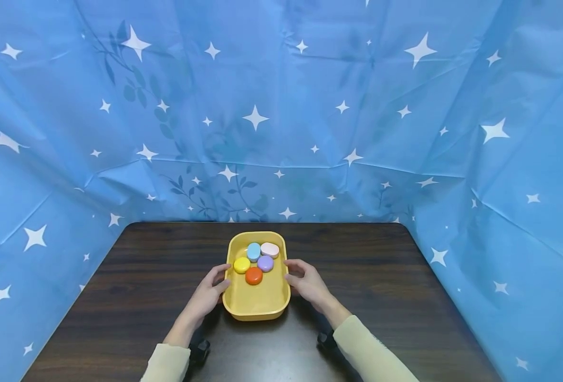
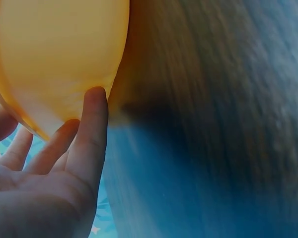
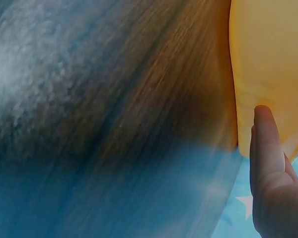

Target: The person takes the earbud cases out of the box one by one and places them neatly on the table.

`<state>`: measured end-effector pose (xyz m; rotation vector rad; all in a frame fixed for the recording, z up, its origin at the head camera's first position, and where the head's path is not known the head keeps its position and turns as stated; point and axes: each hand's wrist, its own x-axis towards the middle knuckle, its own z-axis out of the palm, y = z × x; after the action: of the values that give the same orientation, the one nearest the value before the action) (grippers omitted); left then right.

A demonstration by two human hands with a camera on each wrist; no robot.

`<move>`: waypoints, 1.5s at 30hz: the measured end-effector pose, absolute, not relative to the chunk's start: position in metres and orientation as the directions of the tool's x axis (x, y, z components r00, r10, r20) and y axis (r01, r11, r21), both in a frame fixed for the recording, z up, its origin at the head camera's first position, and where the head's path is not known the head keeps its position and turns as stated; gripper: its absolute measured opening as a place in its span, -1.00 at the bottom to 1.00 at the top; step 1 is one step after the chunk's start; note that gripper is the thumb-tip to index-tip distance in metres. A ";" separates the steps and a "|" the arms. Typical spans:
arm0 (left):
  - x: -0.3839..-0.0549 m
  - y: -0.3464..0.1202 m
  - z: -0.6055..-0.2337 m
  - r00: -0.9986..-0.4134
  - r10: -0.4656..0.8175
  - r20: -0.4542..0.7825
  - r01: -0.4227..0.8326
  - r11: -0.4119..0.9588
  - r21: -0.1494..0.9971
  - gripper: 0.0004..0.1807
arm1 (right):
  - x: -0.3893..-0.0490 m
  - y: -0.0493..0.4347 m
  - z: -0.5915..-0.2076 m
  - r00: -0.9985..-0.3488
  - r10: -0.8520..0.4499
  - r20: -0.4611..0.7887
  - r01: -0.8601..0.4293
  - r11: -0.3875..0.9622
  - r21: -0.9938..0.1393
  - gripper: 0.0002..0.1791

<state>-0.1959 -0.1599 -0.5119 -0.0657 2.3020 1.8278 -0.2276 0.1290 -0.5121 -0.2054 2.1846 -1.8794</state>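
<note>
A yellow rectangular tray (image 1: 257, 302) with rounded corners is held between both hands over the table's middle. My left hand (image 1: 205, 297) grips its left side, thumb and fingers at the rim; in the left wrist view, the fingers (image 2: 92, 129) press its outer surface. On the opposite side my right hand (image 1: 310, 286) grips it, with a finger (image 3: 268, 144) flat against the wall in the right wrist view. Inside lie several glossy rounded pieces: blue (image 1: 254, 252), pale pink (image 1: 270, 250), yellow (image 1: 242, 265), purple (image 1: 265, 263) and red (image 1: 254, 276).
The dark wood-grain table (image 1: 372, 292) extends around the tray. A blue curtain with white stars (image 1: 281, 106) hangs behind it and along both sides. Dark wrist devices (image 1: 199, 351) show below the sleeves.
</note>
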 end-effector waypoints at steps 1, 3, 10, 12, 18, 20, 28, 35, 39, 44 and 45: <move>-0.196 -0.162 -0.512 -0.978 0.092 -0.186 -0.161 0.231 0.960 -0.49 | -0.227 0.127 -0.512 -0.958 -0.270 -0.095 0.054 0.157 -0.986 -0.53; -0.195 -0.165 -0.511 -0.978 0.097 -0.187 -0.162 0.225 0.961 -0.48 | -0.227 0.125 -0.512 -0.958 -0.272 -0.091 0.048 0.158 -0.986 -0.53; -0.194 -0.172 -0.511 -0.979 0.102 -0.179 -0.150 0.239 0.959 -0.47 | -0.226 0.120 -0.513 -0.960 -0.273 -0.069 0.026 0.159 -0.987 -0.52; -0.193 -0.174 -0.510 -0.979 0.100 -0.180 -0.152 0.242 0.958 -0.48 | -0.226 0.118 -0.513 -0.959 -0.276 -0.063 0.020 0.157 -0.987 -0.52; -0.193 -0.180 -0.512 -0.978 0.103 -0.181 -0.151 0.251 0.956 -0.47 | -0.225 0.112 -0.514 -0.958 -0.277 -0.070 0.022 0.170 -0.985 -0.53; -0.192 -0.183 -0.512 -0.978 0.102 -0.182 -0.150 0.256 0.955 -0.47 | -0.225 0.110 -0.514 -0.956 -0.285 -0.073 0.027 0.161 -0.987 -0.52; -0.190 -0.190 -0.511 -0.976 0.098 -0.194 -0.164 0.257 0.952 -0.47 | -0.224 0.103 -0.514 -0.954 -0.293 -0.065 0.023 0.145 -0.989 -0.51; -0.190 -0.196 -0.509 -0.975 0.101 -0.200 -0.168 0.257 0.952 -0.46 | -0.224 0.096 -0.512 -0.954 -0.287 -0.083 0.038 0.159 -0.987 -0.52; -0.189 -0.199 -0.509 -0.976 0.101 -0.193 -0.161 0.263 0.951 -0.47 | -0.223 0.094 -0.514 -0.954 -0.290 -0.081 0.036 0.155 -0.987 -0.53; -0.189 -0.196 -0.509 -0.982 0.084 -0.169 -0.135 0.309 0.941 -0.49 | -0.222 0.093 -0.514 -0.955 -0.289 -0.073 0.031 0.149 -0.988 -0.53; -0.189 -0.195 -0.508 -0.984 0.079 -0.160 -0.125 0.329 0.936 -0.49 | -0.222 0.093 -0.515 -0.955 -0.288 -0.074 0.032 0.146 -0.989 -0.53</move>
<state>-0.1887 -0.1947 -0.5083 -0.0422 2.4120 1.7231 -0.2216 0.0933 -0.5145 -0.2498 2.1781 -1.8891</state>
